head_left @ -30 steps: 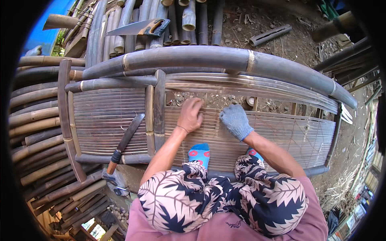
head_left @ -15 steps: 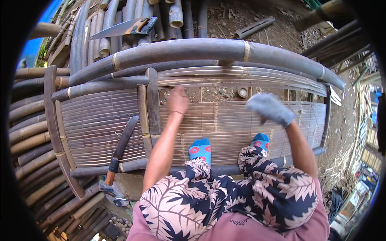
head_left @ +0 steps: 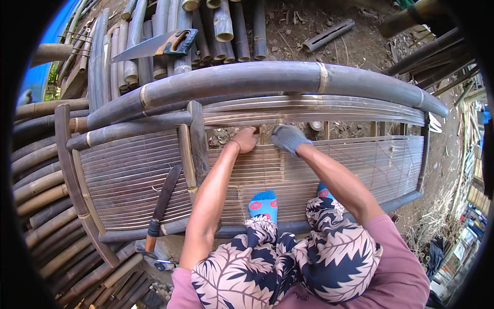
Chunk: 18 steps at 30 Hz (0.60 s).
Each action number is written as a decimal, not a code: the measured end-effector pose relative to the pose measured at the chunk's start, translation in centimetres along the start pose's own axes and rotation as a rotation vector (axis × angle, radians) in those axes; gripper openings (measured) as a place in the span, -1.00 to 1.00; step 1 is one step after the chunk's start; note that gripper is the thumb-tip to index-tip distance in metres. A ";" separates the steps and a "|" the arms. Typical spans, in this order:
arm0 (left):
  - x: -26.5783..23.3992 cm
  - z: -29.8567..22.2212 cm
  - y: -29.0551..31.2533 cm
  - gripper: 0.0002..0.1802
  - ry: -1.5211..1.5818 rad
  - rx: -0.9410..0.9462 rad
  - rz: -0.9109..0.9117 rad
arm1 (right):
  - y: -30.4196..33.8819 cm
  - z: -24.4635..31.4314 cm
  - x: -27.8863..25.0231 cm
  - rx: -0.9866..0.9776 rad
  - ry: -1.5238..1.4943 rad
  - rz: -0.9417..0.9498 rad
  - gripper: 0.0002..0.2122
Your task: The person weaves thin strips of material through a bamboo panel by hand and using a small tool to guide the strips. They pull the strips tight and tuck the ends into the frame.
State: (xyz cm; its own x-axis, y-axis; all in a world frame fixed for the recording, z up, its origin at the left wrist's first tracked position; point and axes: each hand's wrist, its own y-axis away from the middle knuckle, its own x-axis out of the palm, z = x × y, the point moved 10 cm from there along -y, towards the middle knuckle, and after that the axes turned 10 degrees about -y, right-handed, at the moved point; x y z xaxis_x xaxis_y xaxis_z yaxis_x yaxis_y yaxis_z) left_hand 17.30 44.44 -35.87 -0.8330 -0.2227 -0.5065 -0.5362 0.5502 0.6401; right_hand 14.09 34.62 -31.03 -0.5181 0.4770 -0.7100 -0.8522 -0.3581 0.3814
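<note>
A bamboo bench [head_left: 257, 77] with a surface of thin bamboo slats [head_left: 247, 165] lies across in front of me. An open gap runs along the far part of that surface, with cross bars and soil showing through. My bare left hand [head_left: 246, 139] is at the gap's near edge, fingers curled down by a cross bar. Close to its right, my right hand [head_left: 288, 138] in a grey glove is closed over the same edge; what either hand holds, if anything, is hidden. A machete [head_left: 163, 198] with a wooden handle rests on the left slatted section.
My feet in blue socks [head_left: 263, 203] stand on the slats. Beyond the bench, a handsaw [head_left: 154, 45] lies on stacked bamboo poles [head_left: 136, 46]. More poles [head_left: 43, 206] are piled at the left. A split bamboo piece [head_left: 329, 36] lies on the soil.
My right hand has swung left from over the right slats to beside my left hand. My left hand has moved slightly right and down to the gap's near edge.
</note>
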 end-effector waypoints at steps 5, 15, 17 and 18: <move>-1.6 0.3 1.6 -0.72 -0.102 -0.120 -0.010 | -1.6 -2.2 2.4 0.148 -0.410 0.198 -0.69; -7.9 -5.8 9.4 -0.78 -0.244 -0.128 -0.409 | 7.1 5.1 -7.0 0.004 -0.181 -0.501 -0.76; -7.8 -6.4 10.3 -0.78 -0.114 -0.132 -0.364 | 7.0 6.1 -6.8 -0.064 -0.198 -0.526 -0.76; -7.3 -6.6 10.5 -0.78 0.016 -0.118 -0.284 | 7.1 6.6 -7.0 -0.115 -0.239 -0.572 -0.77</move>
State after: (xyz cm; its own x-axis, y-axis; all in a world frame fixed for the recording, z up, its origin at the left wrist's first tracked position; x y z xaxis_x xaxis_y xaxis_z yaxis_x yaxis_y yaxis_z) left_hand 16.83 46.58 -21.64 -0.6493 -0.3675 -0.6658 -0.7591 0.3671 0.5376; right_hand 11.20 34.01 -19.47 0.0042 0.7801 -0.6257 -0.9930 -0.0707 -0.0949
